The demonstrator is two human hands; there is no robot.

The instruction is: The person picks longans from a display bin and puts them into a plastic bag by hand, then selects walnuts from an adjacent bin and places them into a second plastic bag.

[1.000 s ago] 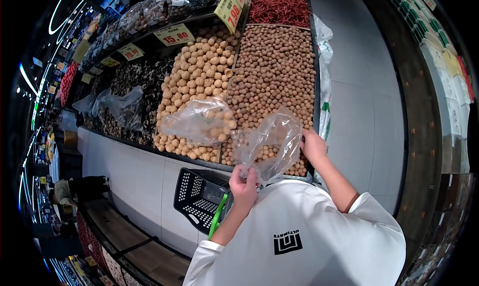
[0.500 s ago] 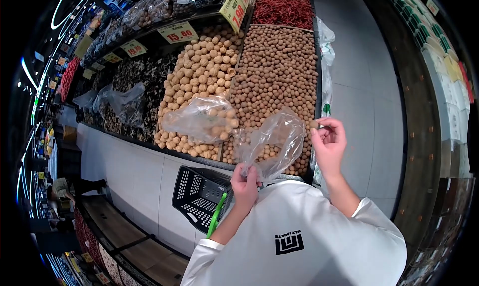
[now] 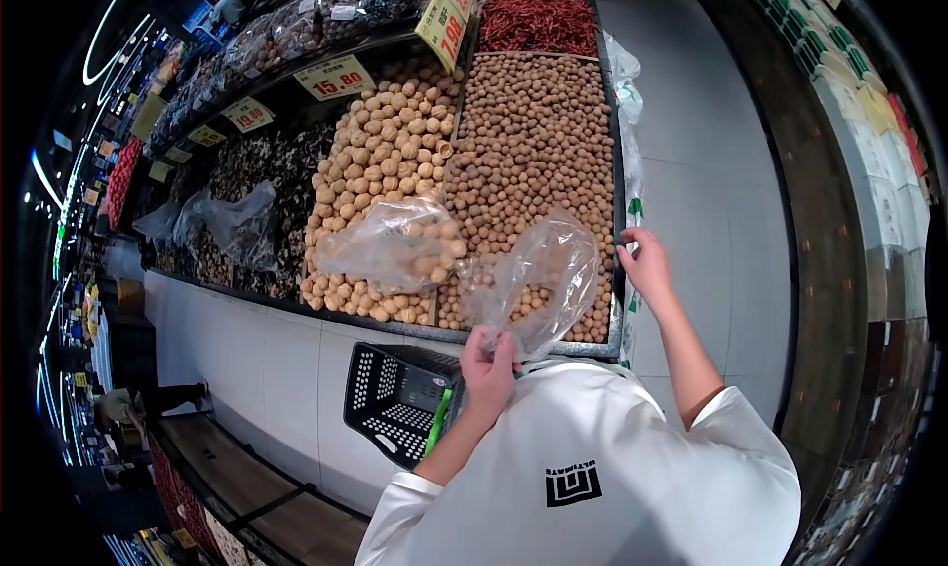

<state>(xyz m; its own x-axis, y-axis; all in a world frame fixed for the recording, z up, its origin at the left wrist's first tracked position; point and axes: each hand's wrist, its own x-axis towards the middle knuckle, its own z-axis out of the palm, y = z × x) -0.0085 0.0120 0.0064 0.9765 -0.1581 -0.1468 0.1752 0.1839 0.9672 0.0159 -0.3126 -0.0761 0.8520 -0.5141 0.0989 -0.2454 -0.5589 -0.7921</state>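
Note:
My left hand (image 3: 489,361) is closed on the gathered edge of a clear plastic bag (image 3: 553,270). The bag spreads over the front of a bin of small round brown dried fruits, which look like dried longans (image 3: 538,141). Beside the bin's right edge, my right hand (image 3: 644,262) has thumb and forefinger apart, with nothing visible between them; its palm side is partly hidden. Left of the dried fruits lie walnuts (image 3: 380,151), with another clear plastic bag (image 3: 390,245) on top of them.
A black shopping basket (image 3: 395,393) with a green handle is on the floor at my left. Dried red chillies (image 3: 538,13) fill the bin at the back. Price signs (image 3: 336,77) stand behind the walnuts. Shelves of packages (image 3: 869,141) line the right side.
My right hand has drawn slightly away from the bin; the small brown fruit pinched in its fingertips no longer shows there. My left hand still holds the bag. The view has shifted slightly.

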